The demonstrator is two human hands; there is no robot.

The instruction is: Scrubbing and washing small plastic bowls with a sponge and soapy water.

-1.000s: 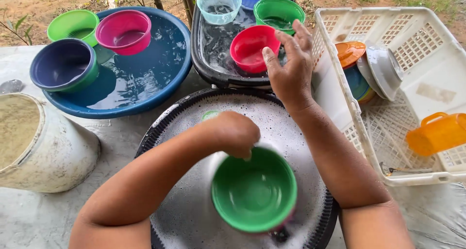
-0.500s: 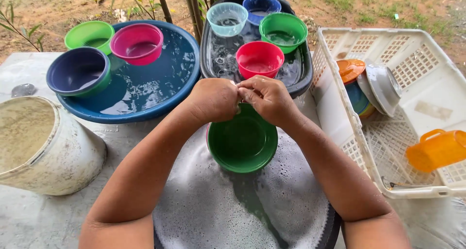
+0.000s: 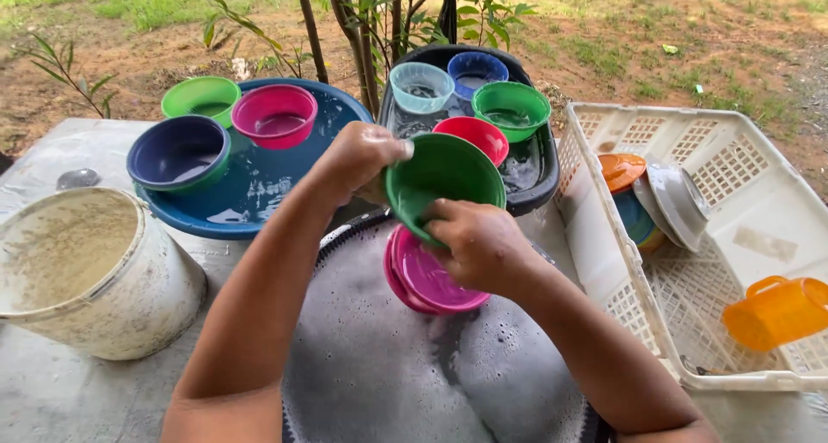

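My left hand grips the rim of a green plastic bowl and holds it tilted above a black basin of soapy water. My right hand is closed on the bowl's near rim and presses into its inside. Just below the green bowl, a pink bowl stands on edge in the suds, partly hidden by my right hand.
A blue basin at the left holds water with purple, pink and green bowls. A black tub behind holds red, green, clear and blue bowls. A white crate at the right holds stacked dishes and an orange jug. A dirty white bucket stands left.
Both hands lifted the green bowl out of the suds and tilted it toward the black tub. The pink bowl beneath it came into view. The camera tipped upward.
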